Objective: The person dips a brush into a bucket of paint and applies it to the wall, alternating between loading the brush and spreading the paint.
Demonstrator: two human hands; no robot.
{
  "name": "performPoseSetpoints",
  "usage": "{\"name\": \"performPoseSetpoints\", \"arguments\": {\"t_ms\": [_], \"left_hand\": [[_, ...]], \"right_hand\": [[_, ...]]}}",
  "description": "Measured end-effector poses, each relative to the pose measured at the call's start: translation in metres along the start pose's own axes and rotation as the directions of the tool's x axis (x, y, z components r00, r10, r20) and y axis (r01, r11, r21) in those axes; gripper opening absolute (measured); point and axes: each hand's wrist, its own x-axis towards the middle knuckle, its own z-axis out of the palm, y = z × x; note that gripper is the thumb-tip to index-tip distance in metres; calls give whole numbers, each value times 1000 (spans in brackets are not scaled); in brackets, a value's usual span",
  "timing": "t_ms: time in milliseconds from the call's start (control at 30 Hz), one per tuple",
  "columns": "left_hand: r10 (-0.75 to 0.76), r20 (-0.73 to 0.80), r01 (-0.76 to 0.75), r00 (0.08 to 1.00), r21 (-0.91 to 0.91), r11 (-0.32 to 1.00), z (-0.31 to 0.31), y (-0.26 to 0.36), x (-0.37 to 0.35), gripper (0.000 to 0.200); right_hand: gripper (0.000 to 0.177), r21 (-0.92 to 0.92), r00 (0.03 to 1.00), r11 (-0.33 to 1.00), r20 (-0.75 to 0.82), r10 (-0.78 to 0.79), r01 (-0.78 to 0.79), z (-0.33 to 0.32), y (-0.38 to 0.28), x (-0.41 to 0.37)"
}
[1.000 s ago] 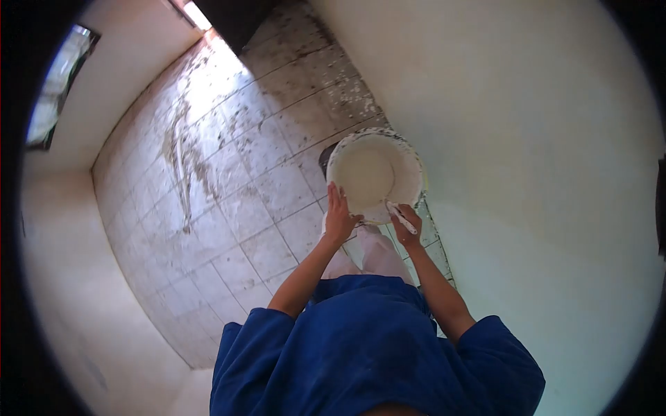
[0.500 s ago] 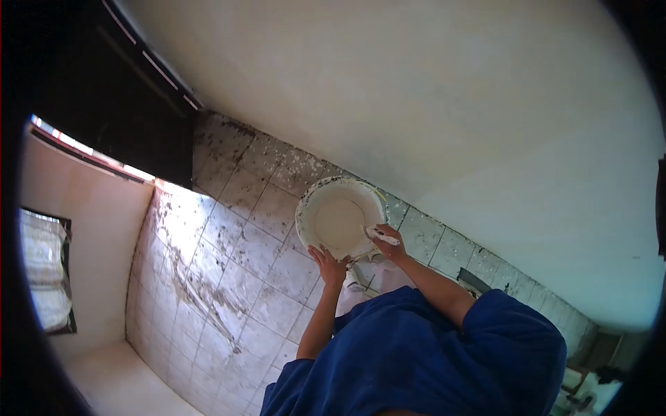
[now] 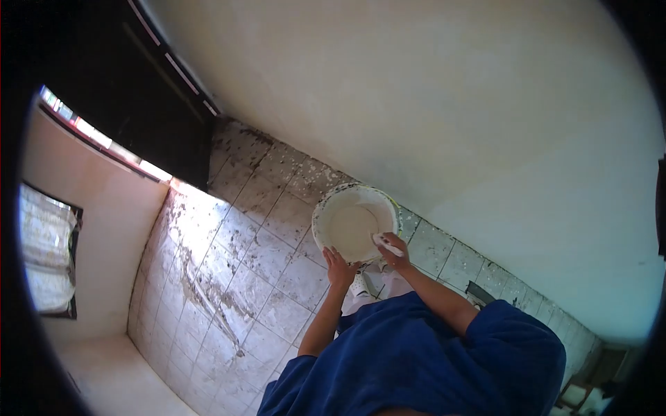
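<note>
A round white bucket [image 3: 319, 229] with a stained, paint-spattered rim holds a pool of off-white paint [image 3: 352, 232]. My left hand [image 3: 340, 269] grips the bucket's near rim, its fingers lying over the edge and the thumb apart. In my right hand [image 3: 395, 255] is a white-smeared paintbrush [image 3: 386, 244], held over the right side of the rim. Its handle shows across my fingers; the bristles are small and partly lost against the paint.
Stained, paint-spotted floor tiles [image 3: 277, 277] surround the bucket. A pale wall [image 3: 451, 125] rises close behind and to the right. A dark door-like panel [image 3: 139, 104] stands at upper left, near a curtained window [image 3: 48, 249]. A dark flat object [image 3: 480, 291] lies by my right arm.
The whole view has shifted, so the bucket and both hands sit slightly lower and further right. The right hand still holds the paintbrush at the rim; the left stays on the bucket.
</note>
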Motion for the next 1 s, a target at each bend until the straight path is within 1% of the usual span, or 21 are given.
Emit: {"name": "performPoseSetpoints", "arguments": {"t_ms": [33,133,167,267,300,333,367,433,467,500,600,633,700,733,767,833,900,967,1000], "left_hand": [[28,2,-28,1000,32,999,-2,-2,0,106],[69,90,-75,994,74,994,-16,-4,1,108],[111,67,-118,992,106,987,-5,-20,7,109],[140,74,-148,987,114,982,-6,-26,6,109],[139,94,-151,986,143,978,-7,-24,5,107],[132,107,-149,985,172,974,-9,-22,5,105],[122,116,-143,986,202,969,-12,-20,5,104],[123,153,-158,981,240,958,-21,-12,6,100],[121,170,-162,978,260,952,-24,-9,6,98],[124,158,-160,980,244,956,-24,-9,7,90],[144,191,-177,971,169,970,-16,-22,24,83],[144,201,-166,969,98,981,-21,-18,24,78],[241,182,-251,953,37,967,-15,-12,31,74],[290,171,-295,942,5,955,-21,10,26,72],[406,117,-398,906,-85,913,-23,33,17,61],[539,176,-495,824,-239,835,-42,116,-18,48],[627,270,-450,731,-501,740,-71,207,-66,43],[740,251,-441,624,-669,599,-55,257,-80,41],[743,234,-369,627,-750,548,-50,284,-91,41]], "right_hand": [[31,11,999,1000,36,-4,4,-2,4,-2],[31,66,977,976,-43,209,-206,4,2,1],[29,94,982,984,-91,163,-154,7,3,4],[26,252,952,937,-124,281,-243,-11,-31,13],[24,473,900,828,-148,411,-301,-15,-37,16],[22,672,841,672,-134,524,-311,-18,-41,19],[20,834,784,477,-89,614,-279,-25,-44,20],[19,954,694,261,-91,714,-144,-40,-35,18],[18,987,651,150,-75,755,-60,-49,-31,16],[21,990,642,137,-130,756,39,-67,-59,10],[24,943,644,195,-327,692,269,-111,-78,-12],[27,916,594,204,-382,708,346,-125,-82,-18],[29,887,573,211,-431,696,411,-154,-83,-37],[30,870,563,215,-457,689,444,-168,-87,-44],[30,839,510,248,-500,700,484,-180,-93,-49],[31,769,421,288,-575,702,571,-197,-110,-53],[32,710,347,347,-637,689,613,-211,-127,-51],[33,652,286,427,-702,652,627,-221,-146,-46],[33,623,248,487,-736,630,612,-224,-150,-43]]}}
